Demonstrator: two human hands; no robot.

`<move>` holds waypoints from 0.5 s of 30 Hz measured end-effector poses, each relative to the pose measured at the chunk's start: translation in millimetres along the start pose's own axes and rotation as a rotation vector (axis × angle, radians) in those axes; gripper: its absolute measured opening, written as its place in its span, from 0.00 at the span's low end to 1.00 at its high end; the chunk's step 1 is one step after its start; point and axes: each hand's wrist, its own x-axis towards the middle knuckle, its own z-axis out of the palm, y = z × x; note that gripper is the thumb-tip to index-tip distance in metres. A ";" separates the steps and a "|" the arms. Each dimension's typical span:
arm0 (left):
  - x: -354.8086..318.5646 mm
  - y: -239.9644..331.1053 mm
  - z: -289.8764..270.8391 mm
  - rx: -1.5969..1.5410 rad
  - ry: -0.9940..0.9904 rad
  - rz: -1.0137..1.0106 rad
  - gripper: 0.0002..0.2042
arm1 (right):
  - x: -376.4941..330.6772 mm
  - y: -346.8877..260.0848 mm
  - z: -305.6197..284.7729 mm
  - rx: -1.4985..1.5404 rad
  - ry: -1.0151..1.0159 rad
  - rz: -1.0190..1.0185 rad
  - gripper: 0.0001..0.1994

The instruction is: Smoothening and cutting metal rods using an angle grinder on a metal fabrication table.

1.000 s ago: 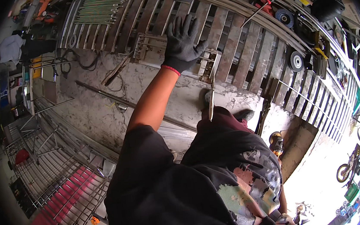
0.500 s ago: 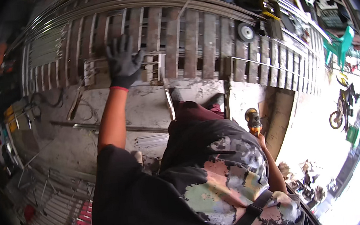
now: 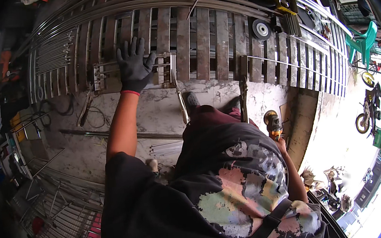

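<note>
My left hand [image 3: 136, 65], in a dark grey glove with a red cuff, is spread open with its palm down. It is over a small rectangular metal frame [image 3: 162, 65] at the near edge of the slatted metal bench [image 3: 205, 44]; whether it touches the frame I cannot tell. Low at my right side, my bare right hand [image 3: 281, 144] is closed round a yellow-and-black power tool [image 3: 273, 124]. The tool's round dark head points away from me, toward the bench. My body hides nothing of the tool, but its exact kind is unclear.
Long thin metal bars [image 3: 142, 2] lie along the bench's far side. A bundle of short rods [image 3: 53, 52] lies at its left. Abrasive discs [image 3: 261, 29] and a yellow-black box [image 3: 284, 2] sit at the right. A green chair [image 3: 364, 42] and a motorbike [image 3: 367, 106] stand beyond.
The whole view has shifted slightly, with things appearing a little further right. My left hand stays spread over the frame, and my right hand keeps the power tool at my side.
</note>
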 end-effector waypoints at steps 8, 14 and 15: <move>-8.7 -10.8 -3.3 0.001 -0.006 -0.008 0.35 | 0.9 13.6 1.4 -0.110 0.033 -0.004 0.21; -4.6 -18.2 5.7 0.065 -0.044 -0.052 0.36 | -16.6 8.1 5.4 0.105 0.011 0.062 0.22; -5.9 -19.8 -0.7 0.089 -0.023 -0.057 0.36 | -21.8 -4.5 6.2 0.132 0.018 0.047 0.23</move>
